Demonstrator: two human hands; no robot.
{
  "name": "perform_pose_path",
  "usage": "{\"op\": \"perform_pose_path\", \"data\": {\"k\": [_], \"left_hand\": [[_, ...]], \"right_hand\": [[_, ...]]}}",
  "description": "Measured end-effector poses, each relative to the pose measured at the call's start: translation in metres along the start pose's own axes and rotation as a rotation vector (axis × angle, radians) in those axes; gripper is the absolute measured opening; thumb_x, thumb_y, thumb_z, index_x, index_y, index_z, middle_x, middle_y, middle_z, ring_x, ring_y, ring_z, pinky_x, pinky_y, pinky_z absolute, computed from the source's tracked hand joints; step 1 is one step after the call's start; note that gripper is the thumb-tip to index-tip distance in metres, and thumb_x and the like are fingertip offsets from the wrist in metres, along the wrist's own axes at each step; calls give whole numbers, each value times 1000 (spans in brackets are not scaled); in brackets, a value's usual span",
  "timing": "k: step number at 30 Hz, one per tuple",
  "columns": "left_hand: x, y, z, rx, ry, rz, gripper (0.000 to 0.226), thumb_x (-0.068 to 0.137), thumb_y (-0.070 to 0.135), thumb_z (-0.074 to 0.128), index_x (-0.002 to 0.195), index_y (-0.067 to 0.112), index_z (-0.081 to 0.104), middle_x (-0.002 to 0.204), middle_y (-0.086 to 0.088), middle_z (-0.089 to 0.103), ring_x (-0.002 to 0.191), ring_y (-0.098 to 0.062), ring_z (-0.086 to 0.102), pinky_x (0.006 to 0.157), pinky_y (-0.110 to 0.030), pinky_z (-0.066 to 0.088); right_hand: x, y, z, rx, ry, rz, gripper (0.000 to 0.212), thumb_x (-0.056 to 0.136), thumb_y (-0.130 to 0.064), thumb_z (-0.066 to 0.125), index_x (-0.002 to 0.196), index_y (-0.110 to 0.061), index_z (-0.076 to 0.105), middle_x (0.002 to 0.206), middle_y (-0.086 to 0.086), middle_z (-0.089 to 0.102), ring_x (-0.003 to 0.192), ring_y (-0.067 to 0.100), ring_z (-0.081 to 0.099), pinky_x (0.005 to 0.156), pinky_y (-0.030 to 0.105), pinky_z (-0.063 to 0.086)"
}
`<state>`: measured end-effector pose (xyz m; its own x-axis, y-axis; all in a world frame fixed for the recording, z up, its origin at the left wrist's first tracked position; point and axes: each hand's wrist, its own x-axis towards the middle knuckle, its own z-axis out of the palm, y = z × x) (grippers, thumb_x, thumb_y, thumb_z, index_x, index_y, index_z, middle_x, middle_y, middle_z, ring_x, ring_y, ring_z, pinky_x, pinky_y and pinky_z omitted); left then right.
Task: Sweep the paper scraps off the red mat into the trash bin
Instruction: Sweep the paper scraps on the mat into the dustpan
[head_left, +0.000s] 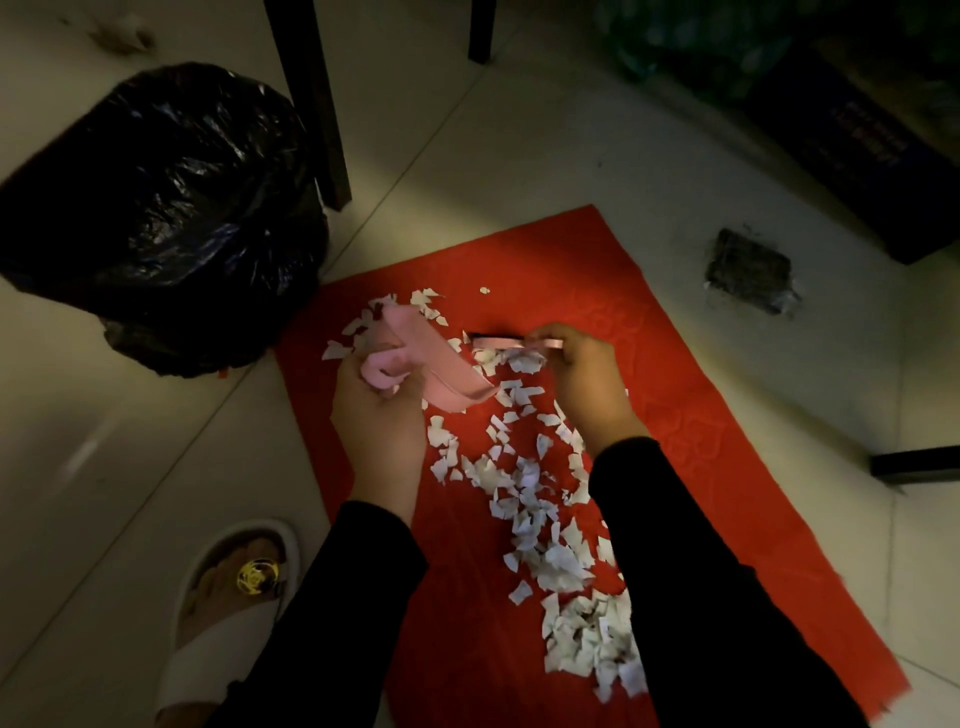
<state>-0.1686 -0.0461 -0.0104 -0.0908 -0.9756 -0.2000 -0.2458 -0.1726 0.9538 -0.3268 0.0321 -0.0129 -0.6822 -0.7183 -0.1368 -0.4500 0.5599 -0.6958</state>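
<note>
Gripping pink plastic dustpan (441, 364) above jagged white scraps (524, 499)

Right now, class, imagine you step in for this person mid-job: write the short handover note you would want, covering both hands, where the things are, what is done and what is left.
Left hand: gripping the small pink plastic dustpan by its handle, tilted above the mat.
Right hand: closed on the pink hand brush, low over the scraps.
The torn white paper scraps lie in a band down the red rectangular floor mat, with a few beyond the dustpan.
The bin lined with a black plastic bag stands on the floor off the mat's far left corner.
Done: tools in hand. Left: nearly all the sweeping and the tipping into the bin.
</note>
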Motion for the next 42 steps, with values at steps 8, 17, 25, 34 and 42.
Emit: {"op": "perform_pose_path", "data": {"k": [8,17,25,34,42], "left_hand": [[-26,21,-1,-71,-9,-13,20,78,5,70,96,9,61,86,13,61,80,1,58,64,1,43],[-52,45,-17,-151,-13,49,20,78,2,68,95,6,58,81,15,55,75,6,54,64,1,41],[-56,49,-23,-197,-15,-5,23,79,5,68,88,21,55,85,17,56,78,5,55,67,-6,41],[-27,41,-5,-185,-21,0,23,78,4,69,88,20,57,85,13,61,81,-2,59,73,-14,48],[-9,37,1,-145,-61,-11,35,77,3,70,81,32,52,84,15,60,77,1,58,69,-15,45]], "right_hand": [[-15,-16,-22,75,107,-41,25,92,3,49,104,-7,68,101,9,70,60,7,53,53,7,39],[-42,-39,-32,119,123,13,21,94,-8,51,108,-12,66,100,7,69,65,7,55,55,9,37],[-45,-49,-37,258,162,97,20,94,-18,53,105,-8,66,105,2,57,88,12,52,77,23,44],[-13,-38,-25,505,130,109,13,86,-9,65,88,-22,65,82,-12,62,72,-2,57,63,8,44],[24,-33,2,515,201,131,7,89,-16,61,96,-17,64,84,-11,59,79,8,55,76,27,47]]}}
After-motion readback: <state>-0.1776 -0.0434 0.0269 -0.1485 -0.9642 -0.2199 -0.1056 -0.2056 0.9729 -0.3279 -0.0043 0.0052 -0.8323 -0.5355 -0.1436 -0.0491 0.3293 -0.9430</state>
